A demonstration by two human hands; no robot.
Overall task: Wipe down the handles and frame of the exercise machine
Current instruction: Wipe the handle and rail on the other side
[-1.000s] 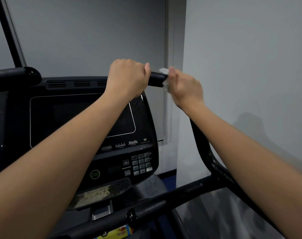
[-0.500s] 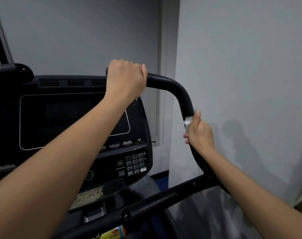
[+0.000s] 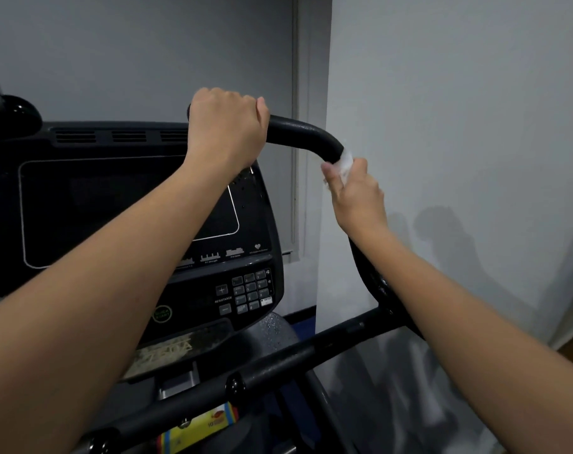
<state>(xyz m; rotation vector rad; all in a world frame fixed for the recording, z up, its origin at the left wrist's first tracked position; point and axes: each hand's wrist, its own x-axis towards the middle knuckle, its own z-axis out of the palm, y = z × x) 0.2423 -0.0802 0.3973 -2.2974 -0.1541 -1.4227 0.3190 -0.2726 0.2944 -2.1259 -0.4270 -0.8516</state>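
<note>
**A:** ok so what's actually hidden from where you're standing?

**B:** quite a bit. The left hand is wrapping tight round the top of the black handle, fingers curled over the far side, so the bar under it isn't showing at all. The right hand is sitting at about 4 o'clock from it, just past the bend, gripping the handle with a white wipe bunched between palm and bar. Only a crumpled bit of the wipe is poking out above the thumb; the rest is buried in the fist.

**A:** and the machine?

**B:** the console is filling the 9 o'clock side, screen dark. The keypad labels are too small to read besides "RESISTANCE". Both forearms are crossing in front of it. The lower stretch of the handle is disappearing behind the right forearm, then meeting the crossbar toward 5 o'clock. A yellow packet at 6 o'clock is peeking out under that bar, print unreadable.

**A:** room to move?

**B:** the white wall is standing just beside the handle at 3 o'clock, so it's tight that way. Another handle end is getting cut off at the 10 o'clock edge.
</note>
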